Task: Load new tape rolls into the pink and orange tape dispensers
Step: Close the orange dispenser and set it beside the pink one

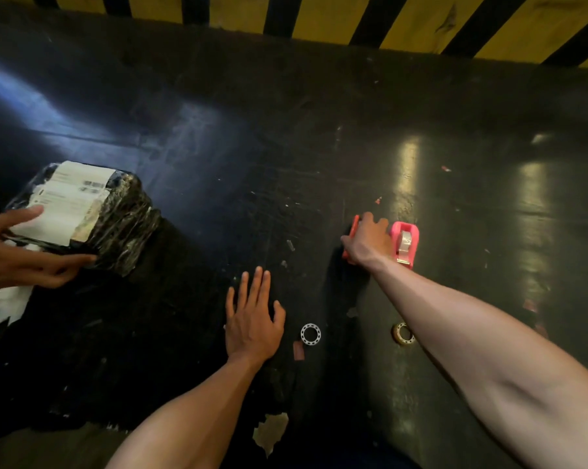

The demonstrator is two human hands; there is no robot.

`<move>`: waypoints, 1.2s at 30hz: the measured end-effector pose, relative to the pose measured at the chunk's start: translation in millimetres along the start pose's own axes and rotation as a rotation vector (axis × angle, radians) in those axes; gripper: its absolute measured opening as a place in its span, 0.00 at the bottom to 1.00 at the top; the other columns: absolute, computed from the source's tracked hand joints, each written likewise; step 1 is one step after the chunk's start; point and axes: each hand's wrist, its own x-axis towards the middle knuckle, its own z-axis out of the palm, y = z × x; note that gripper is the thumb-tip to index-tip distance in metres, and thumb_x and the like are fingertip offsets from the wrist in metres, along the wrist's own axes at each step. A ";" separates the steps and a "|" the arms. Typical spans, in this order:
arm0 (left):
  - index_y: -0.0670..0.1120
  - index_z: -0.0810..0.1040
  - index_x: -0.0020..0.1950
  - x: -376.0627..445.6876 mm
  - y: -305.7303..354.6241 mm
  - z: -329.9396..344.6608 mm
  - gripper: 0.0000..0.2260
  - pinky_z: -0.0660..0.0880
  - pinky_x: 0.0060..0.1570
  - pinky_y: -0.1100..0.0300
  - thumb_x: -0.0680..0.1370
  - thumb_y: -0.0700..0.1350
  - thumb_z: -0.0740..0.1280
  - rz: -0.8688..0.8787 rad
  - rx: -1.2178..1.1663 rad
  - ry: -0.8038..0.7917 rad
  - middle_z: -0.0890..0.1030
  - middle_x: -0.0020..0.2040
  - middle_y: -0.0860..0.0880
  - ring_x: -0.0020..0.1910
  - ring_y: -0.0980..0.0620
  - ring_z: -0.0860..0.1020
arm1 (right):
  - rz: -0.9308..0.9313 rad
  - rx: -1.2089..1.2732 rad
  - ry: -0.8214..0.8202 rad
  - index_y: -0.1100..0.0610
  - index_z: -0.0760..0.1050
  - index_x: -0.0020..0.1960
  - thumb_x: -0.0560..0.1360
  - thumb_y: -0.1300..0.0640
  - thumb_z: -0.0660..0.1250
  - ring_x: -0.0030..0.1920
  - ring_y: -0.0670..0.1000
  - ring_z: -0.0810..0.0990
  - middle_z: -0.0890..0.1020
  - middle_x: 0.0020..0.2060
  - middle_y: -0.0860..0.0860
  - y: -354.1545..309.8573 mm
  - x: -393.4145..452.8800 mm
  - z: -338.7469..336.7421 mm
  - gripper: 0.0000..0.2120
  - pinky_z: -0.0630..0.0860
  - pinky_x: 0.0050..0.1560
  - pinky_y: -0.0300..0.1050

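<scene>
Far right of centre on the dark table [285,147], the right hand [368,240] closes over the orange dispenser [354,228]; the pink dispenser [406,243] sits just beside it, tape loaded. Left hand [252,319] lies flat, open, empty. Both dispensers look light, rigid plastic, best gripped by the side walls. Two empty cores [310,334] lie near.

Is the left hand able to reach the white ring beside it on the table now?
Probably yes. The left hand lies flat and empty on the black table, and the white ring sits just to its right with nothing between them.
</scene>
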 end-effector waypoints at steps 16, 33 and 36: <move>0.52 0.67 0.77 1.1 -8.9 -10.7 0.22 0.48 0.79 0.42 0.84 0.55 0.56 0.115 -0.221 -0.023 0.61 0.81 0.49 0.82 0.48 0.53 | -0.179 -0.239 -0.301 0.54 0.72 0.62 0.73 0.44 0.69 0.56 0.59 0.80 0.78 0.61 0.58 73.4 -75.2 -24.9 0.22 0.80 0.55 0.55; 0.55 0.73 0.69 41.3 12.8 -61.6 0.20 0.73 0.65 0.53 0.78 0.53 0.70 0.382 -0.102 -0.208 0.77 0.65 0.53 0.62 0.53 0.75 | -0.293 -0.247 -0.469 0.49 0.68 0.69 0.76 0.58 0.69 0.59 0.58 0.79 0.69 0.68 0.57 31.4 -89.3 4.3 0.23 0.81 0.53 0.51; 0.53 0.72 0.71 71.0 12.1 -71.9 0.22 0.74 0.65 0.50 0.78 0.49 0.71 0.236 -0.127 -0.163 0.76 0.67 0.50 0.65 0.50 0.74 | -0.422 -0.166 -0.381 0.50 0.68 0.67 0.78 0.59 0.67 0.55 0.56 0.80 0.69 0.65 0.57 -0.4 -72.1 6.6 0.20 0.81 0.48 0.48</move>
